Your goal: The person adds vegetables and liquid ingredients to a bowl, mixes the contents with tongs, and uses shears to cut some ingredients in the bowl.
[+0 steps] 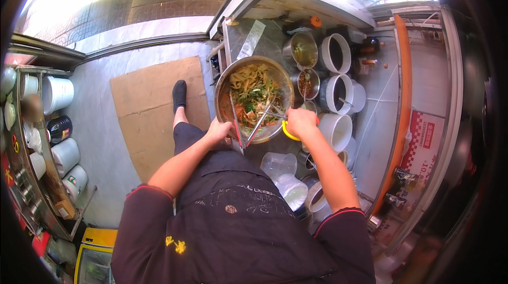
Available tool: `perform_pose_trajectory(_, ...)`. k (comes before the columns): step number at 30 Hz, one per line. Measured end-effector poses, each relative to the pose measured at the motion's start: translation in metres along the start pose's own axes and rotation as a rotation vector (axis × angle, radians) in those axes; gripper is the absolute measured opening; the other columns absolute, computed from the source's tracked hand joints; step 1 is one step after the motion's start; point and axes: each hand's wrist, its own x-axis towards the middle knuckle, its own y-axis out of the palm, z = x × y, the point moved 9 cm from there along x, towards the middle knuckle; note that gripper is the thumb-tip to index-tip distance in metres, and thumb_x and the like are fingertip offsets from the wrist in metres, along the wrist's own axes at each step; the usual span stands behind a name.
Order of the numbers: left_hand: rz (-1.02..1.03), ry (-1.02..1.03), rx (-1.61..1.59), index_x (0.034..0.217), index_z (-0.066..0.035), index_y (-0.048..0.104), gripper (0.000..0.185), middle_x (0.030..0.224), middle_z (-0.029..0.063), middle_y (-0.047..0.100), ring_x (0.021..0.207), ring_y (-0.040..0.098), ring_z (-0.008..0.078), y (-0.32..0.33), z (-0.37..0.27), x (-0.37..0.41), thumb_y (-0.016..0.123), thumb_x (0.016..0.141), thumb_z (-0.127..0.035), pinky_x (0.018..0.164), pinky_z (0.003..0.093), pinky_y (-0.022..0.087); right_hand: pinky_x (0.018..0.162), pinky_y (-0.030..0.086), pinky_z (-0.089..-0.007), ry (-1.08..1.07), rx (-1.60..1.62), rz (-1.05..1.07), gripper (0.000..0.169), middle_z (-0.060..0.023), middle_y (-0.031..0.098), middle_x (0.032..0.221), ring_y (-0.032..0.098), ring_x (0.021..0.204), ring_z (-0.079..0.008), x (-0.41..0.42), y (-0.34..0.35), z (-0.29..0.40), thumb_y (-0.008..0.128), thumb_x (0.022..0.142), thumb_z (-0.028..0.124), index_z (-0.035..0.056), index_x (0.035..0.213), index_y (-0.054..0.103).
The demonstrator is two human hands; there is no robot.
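A large steel mixing bowl [289,81] holds shredded vegetables, chopped greens and other mixed food [254,85]. My left hand [219,130] grips its near left rim, thumb over the edge. Metal tongs [258,124] lean in the bowl beside that thumb, arms spread and joined end towards me. In my right hand [302,122], at the right rim, are scissors with a yellow handle loop [290,131]. Their blades reach over the food, and my fist hides part of the handles.
Right of the bowl stand steel pots [286,50] and several white tubs [335,131]. Clear plastic containers [278,163] sit nearer me. Cardboard [154,101] covers the floor at left, beyond which a shelf [45,157] holds buckets and jars. An orange ledge [401,97] runs along the right.
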Motion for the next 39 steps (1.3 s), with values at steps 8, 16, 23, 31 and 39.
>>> perform_pose_trajectory(8, -0.107, 0.131, -0.008, 0.107, 0.004, 0.067, 0.024, 0.082, 0.0169, 0.074, 0.072, 0.075, 0.0270, -0.011, 0.043, 0.038, 0.065, 0.087, -0.009, 0.062, 0.0393, 0.058, 0.066, 0.058, -0.0429, 0.244, 0.715, 0.253, 0.039, -0.0134, 0.077, 0.078, 0.076, 0.073, -0.0253, -0.095, 0.066, -0.059, 0.079, 0.089, 0.041, 0.0028, 0.092, 0.077)
perform_pose_trajectory(16, -0.075, 0.123, 0.110, 0.106, 0.006, 0.071, 0.027, 0.088, 0.0171, 0.076, 0.075, 0.076, 0.0270, -0.011, 0.036, 0.040, 0.061, 0.090, -0.013, 0.063, 0.0392, 0.059, 0.052, 0.054, -0.0386, 0.478, 1.137, 0.313, 0.047, -0.0143, 0.072, 0.067, 0.067, 0.049, -0.0226, -0.061, 0.189, -0.023, 0.079, 0.096, 0.040, -0.0057, 0.085, 0.073)
perform_pose_trajectory(23, -0.101, 0.050, 0.015, 0.124, 0.009, 0.066, 0.043, 0.110, 0.0213, 0.077, 0.095, 0.076, 0.0318, -0.015, 0.043, 0.035, 0.061, 0.086, -0.011, 0.084, 0.0400, 0.060, 0.106, 0.051, -0.0470, 0.495, 0.927, -0.508, 0.054, -0.0221, 0.067, 0.130, 0.064, 0.121, -0.0399, -0.135, 0.153, -0.065, 0.080, 0.091, 0.031, 0.0026, 0.134, 0.065)
perform_pose_trajectory(31, -0.153, -0.009, 0.144, 0.113, 0.011, 0.073, 0.037, 0.107, 0.0212, 0.078, 0.099, 0.076, 0.0332, 0.002, 0.020, 0.013, 0.062, 0.088, -0.014, 0.087, 0.0399, 0.062, 0.085, 0.058, -0.0486, 0.559, 1.211, -0.045, 0.054, -0.0181, 0.076, 0.101, 0.074, 0.095, -0.0393, -0.205, 0.251, -0.012, 0.084, 0.087, 0.043, 0.0014, 0.117, 0.067)
perform_pose_trajectory(39, -0.071, -0.026, -0.103, 0.112, 0.015, 0.067, 0.032, 0.107, 0.0254, 0.072, 0.097, 0.074, 0.0399, 0.004, 0.025, 0.013, 0.054, 0.090, -0.005, 0.086, 0.0534, 0.066, 0.091, 0.054, -0.0498, 0.464, 1.052, -0.346, 0.029, -0.0132, 0.074, 0.108, 0.069, 0.107, -0.0377, -0.180, 0.229, -0.019, 0.082, 0.087, 0.023, 0.0073, 0.108, 0.069)
